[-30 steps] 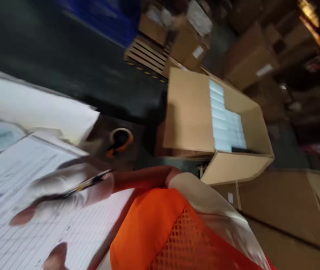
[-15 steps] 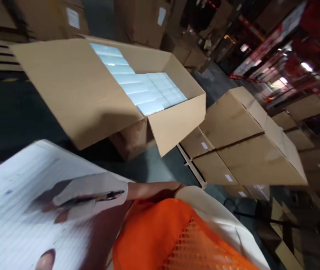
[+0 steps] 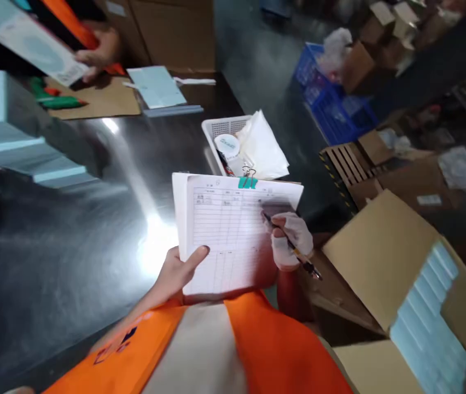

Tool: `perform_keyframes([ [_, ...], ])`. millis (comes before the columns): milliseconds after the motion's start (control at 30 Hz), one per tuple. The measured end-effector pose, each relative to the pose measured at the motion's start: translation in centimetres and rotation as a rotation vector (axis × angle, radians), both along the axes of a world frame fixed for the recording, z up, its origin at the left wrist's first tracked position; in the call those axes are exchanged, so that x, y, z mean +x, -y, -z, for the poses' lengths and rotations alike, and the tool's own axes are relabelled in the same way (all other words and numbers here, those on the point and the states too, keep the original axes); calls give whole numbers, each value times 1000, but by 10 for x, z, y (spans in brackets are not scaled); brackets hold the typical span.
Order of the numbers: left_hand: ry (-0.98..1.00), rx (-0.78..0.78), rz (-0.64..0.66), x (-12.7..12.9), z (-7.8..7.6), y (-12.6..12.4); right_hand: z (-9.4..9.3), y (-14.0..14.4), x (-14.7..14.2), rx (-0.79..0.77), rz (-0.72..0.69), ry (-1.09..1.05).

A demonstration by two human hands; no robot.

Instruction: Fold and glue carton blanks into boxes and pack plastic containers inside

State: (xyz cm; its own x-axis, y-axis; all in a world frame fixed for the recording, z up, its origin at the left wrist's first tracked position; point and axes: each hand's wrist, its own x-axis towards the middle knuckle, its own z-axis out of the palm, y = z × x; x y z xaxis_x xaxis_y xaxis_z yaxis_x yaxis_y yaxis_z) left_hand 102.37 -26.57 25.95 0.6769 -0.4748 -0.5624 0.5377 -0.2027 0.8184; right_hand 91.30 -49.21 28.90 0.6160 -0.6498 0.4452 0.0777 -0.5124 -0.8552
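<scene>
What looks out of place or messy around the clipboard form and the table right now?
Nothing looks spilled or damaged. The left hand holds the form, and the gloved right hand rests a pen on it. The white basket sits at the metal table edge with crumpled paper sticking out, loosely stuffed.

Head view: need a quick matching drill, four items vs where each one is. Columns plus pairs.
1. pen
2. lined form
3. white basket
4. open carton

a. on the steel table, behind the form
b. low right, light blue packs inside
c. in the gloved right hand
d. gripped at its lower edge by the bare left hand

1-c, 2-d, 3-a, 4-b
</scene>
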Motion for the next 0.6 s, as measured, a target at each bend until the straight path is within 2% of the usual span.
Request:
perform_keyframes([
  [133, -42, -38, -130, 4, 2, -11, 0, -1, 51, -45, -165, 169],
  [267, -79, -69, -205, 12, 5, -12, 7, 0, 87, -61, -260, 157],
  [400, -89, -115, -275, 19, 6, -9, 4, 2, 106, -68, -289, 119],
  [600, -138, -129, -332, 22, 9, -3, -4, 10, 125, -168, -355, 96],
])
